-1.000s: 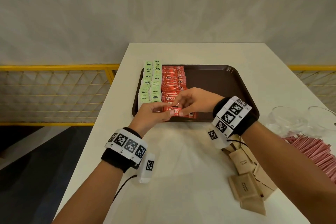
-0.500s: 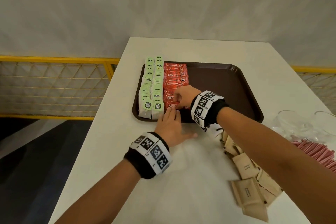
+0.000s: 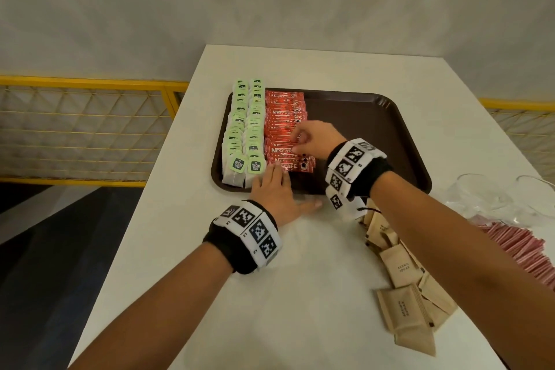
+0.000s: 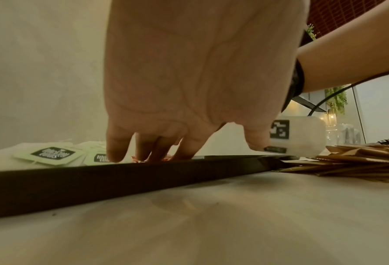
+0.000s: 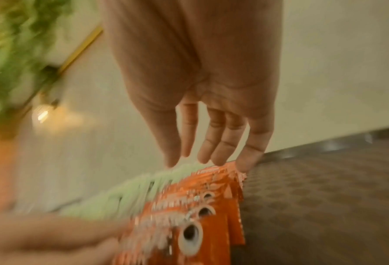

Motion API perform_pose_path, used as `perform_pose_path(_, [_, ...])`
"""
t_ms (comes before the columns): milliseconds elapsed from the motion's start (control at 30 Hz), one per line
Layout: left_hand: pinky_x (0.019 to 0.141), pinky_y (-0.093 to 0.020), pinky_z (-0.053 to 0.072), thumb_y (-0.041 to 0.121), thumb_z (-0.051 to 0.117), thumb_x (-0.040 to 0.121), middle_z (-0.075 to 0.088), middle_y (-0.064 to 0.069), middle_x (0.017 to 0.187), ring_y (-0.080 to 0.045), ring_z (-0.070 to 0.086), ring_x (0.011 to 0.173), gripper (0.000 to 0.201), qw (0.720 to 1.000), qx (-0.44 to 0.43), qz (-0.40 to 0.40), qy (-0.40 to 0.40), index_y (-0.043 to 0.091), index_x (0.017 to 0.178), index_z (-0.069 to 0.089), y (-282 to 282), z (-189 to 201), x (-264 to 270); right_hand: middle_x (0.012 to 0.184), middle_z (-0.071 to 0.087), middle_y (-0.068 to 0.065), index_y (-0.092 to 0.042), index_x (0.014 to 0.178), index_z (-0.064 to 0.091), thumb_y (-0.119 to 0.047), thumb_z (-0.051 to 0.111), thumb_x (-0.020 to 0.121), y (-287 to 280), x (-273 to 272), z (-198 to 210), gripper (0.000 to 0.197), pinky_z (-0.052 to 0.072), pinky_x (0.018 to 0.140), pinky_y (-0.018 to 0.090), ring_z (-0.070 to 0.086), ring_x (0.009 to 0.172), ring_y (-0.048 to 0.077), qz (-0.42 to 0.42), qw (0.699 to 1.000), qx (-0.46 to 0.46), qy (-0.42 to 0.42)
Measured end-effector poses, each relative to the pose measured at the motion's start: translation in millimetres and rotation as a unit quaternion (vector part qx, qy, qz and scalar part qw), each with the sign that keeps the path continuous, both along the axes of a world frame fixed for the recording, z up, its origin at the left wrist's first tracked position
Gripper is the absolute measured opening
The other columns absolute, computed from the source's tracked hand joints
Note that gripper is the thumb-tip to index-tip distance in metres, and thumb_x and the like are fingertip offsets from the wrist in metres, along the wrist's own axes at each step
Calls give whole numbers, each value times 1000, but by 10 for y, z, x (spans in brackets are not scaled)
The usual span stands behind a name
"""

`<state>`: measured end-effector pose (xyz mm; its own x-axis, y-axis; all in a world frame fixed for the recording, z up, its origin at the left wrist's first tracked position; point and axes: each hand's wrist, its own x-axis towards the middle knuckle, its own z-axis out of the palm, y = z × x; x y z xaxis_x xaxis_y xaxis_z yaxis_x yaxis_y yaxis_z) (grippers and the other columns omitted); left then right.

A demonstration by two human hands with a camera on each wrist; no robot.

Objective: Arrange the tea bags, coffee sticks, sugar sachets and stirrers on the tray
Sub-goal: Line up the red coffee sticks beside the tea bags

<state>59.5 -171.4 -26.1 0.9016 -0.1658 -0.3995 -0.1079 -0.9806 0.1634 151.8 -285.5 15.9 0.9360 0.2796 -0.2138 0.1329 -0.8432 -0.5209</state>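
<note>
1. My right hand (image 3: 315,138) hangs over the red coffee sticks (image 3: 283,129). Its fingers (image 5: 252,143) are nearly straight and a little spread, tips brushing the right-hand ends of the sticks, with nothing pinched between them.
2. My left hand (image 3: 274,192) lies flat across the near rim of the tray (image 3: 390,135). Its fingertips (image 4: 116,152) reach onto the nearest coffee stick, just beside the front tea bags (image 3: 246,129); the thumb stretches out along the table (image 3: 300,279). It grips nothing either.
3. The step, as I judge it, is squaring up the coffee row. To do it well I would keep the left fingers pressing lightly as a stop at the near end, and sweep the right fingertips along the ragged right edge, so the overlapped sticks line up without riding onto the tea bags.
4. Outward from the fingers: the tea bags stand in two rows just left of the sticks, touching them. To the right of my right fingers the tray floor is bare.
5. Behind my right wrist, off the tray, brown sugar sachets (image 3: 402,288) lie in a loose heap, and further right a pile of pink sachets (image 3: 516,246) sits beside glass bowls (image 3: 480,198). I cannot make out any stirrers.
</note>
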Motion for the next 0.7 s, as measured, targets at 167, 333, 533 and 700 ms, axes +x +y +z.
perform_pose_path(167, [116, -44, -3, 76, 26, 82, -10, -12, 157, -25, -11, 145, 100, 1000, -2, -26, -1, 6, 149, 0, -100, 71, 27, 150, 34, 8, -12, 146, 27, -32, 44, 98, -243, 4, -68, 55, 31, 112, 39, 36, 135, 23, -214, 952, 198, 91])
perform_pose_path(333, [115, -43, -8, 73, 22, 86, -18, -11, 156, -22, -18, 143, 95, 999, 6, -23, 40, 8, 149, -7, -169, 48, 118, 154, 24, 12, -6, 148, 17, -37, 34, 100, -245, -122, -172, 60, 20, 114, 36, 25, 142, 26, -257, 870, 365, 212])
perform_pose_path(533, [115, -40, -9, 57, 19, 96, -23, -9, 155, -20, -19, 143, 76, 999, 1, 5, 40, 10, 149, -10, -158, 14, 174, 142, 46, 6, -11, 144, 31, -43, 32, 100, -142, -213, -189, 55, 37, 100, 27, 52, 118, 12, -214, 846, 407, 269])
perform_pose_path(700, [115, -40, -10, 53, 16, 97, -21, -10, 155, -20, -19, 143, 72, 999, 20, 8, 33, 9, 149, -9, -216, -9, 194, 133, 50, -1, -10, 138, 38, -37, 30, 101, -177, -258, -142, 47, 43, 82, 18, 57, 102, 7, -180, 862, 393, 265])
